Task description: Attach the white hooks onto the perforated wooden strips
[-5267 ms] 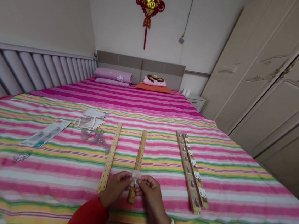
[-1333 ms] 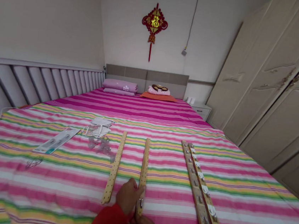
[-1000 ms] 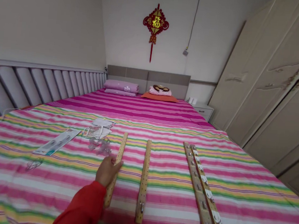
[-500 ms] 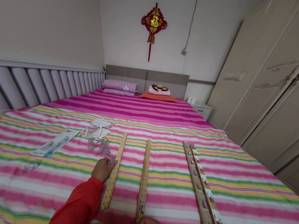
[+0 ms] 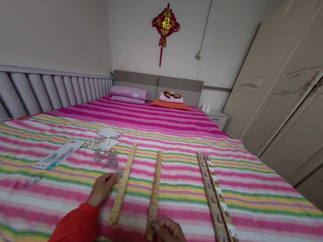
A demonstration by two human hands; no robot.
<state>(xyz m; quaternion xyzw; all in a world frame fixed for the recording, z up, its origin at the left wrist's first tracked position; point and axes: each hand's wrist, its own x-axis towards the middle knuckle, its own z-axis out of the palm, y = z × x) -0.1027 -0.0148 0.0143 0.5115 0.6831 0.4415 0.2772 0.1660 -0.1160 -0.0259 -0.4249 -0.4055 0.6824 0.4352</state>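
Note:
Two perforated wooden strips lie lengthwise on the striped bedspread: a left strip (image 5: 123,183) and a middle strip (image 5: 155,191). My left hand (image 5: 101,189) reaches beside the left strip, its fingertips pinched on a small clear hook (image 5: 116,174) at the edge of a pile of clear hooks (image 5: 107,158). My right hand (image 5: 170,238) rests at the near end of the middle strip, fingers curled by a small metal hook (image 5: 152,223) fixed there. A pair of strips (image 5: 217,202) fitted with several hooks lies to the right.
A printed package card (image 5: 59,153) and opened white packets (image 5: 104,138) lie at the left, with a clear wrapper (image 5: 33,179) nearer. Pillows (image 5: 129,93) sit by the headboard. A padded rail (image 5: 37,92) runs along the left, a wardrobe (image 5: 297,93) along the right.
My left hand left the middle strip, reached out past the left strip to the clear hooks and pinched one. My right hand came up to the near end of the middle strip.

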